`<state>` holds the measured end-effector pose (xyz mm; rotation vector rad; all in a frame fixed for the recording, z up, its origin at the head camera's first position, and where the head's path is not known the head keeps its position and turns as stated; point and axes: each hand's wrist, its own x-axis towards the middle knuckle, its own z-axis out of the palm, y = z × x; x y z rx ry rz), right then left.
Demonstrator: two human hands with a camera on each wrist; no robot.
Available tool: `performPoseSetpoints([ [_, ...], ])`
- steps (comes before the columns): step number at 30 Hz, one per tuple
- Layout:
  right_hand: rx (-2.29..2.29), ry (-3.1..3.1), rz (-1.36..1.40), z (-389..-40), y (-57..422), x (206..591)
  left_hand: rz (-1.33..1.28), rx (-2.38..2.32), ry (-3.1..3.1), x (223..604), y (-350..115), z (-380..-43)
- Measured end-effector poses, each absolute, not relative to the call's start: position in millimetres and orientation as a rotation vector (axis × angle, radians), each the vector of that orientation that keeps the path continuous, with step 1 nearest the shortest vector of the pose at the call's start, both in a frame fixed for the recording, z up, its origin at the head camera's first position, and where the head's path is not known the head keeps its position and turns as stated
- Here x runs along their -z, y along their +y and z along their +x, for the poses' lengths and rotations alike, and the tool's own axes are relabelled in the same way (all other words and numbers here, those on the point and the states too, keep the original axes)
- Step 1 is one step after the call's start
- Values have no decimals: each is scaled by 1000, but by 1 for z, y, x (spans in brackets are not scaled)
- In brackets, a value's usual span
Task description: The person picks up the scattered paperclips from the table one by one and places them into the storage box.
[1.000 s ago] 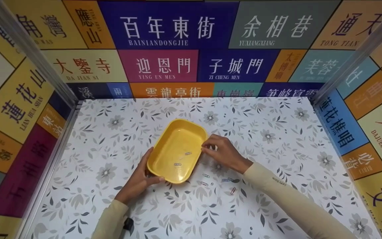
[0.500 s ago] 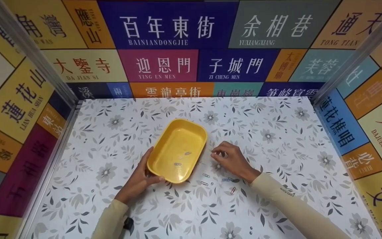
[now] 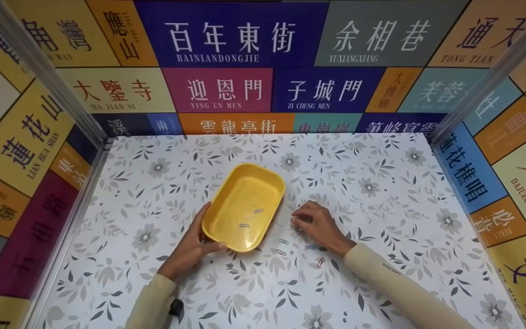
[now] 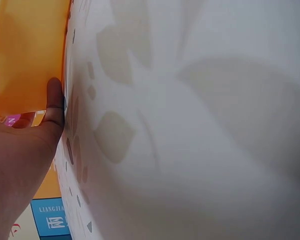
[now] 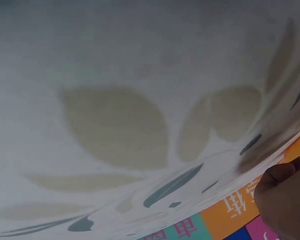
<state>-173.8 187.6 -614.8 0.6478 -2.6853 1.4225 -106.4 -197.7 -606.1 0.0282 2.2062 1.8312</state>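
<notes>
A shallow yellow plastic tray [image 3: 249, 189] lies at a slant on the patterned tabletop. Inside it are at least two small paper clips, one purplish [image 3: 258, 211] and one lower down [image 3: 244, 225]. My left hand [image 3: 189, 250] grips the tray's near left corner, thumb at the near rim and fingers along the outer side. Right of the tray, my right hand [image 3: 320, 225] is low over the table with bent fingers; anything between its fingertips is too small to tell. Near it lie a green paper clip [image 3: 283, 241], a pale one [image 3: 281, 252], a blue one [image 3: 311, 247] and a red one [image 3: 321, 262].
The white tabletop [image 3: 190, 292] carries a grey flower and leaf print. Colourful sign-covered panels [image 3: 226, 91] stand at the back and both sides, joined by metal corner posts. A black strap or device [image 3: 176, 307] sits at the left sleeve.
My right hand has moved away from the tray's right rim, rightward and slightly nearer me, to low over the table. The left hand and tray stay in place.
</notes>
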Motion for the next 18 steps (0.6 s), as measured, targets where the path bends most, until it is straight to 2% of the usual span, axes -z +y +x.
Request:
performPoseSetpoints([
  [18,-1147,-2798,694,-163,182,623,-26,-1812,2200,605,-198,-106],
])
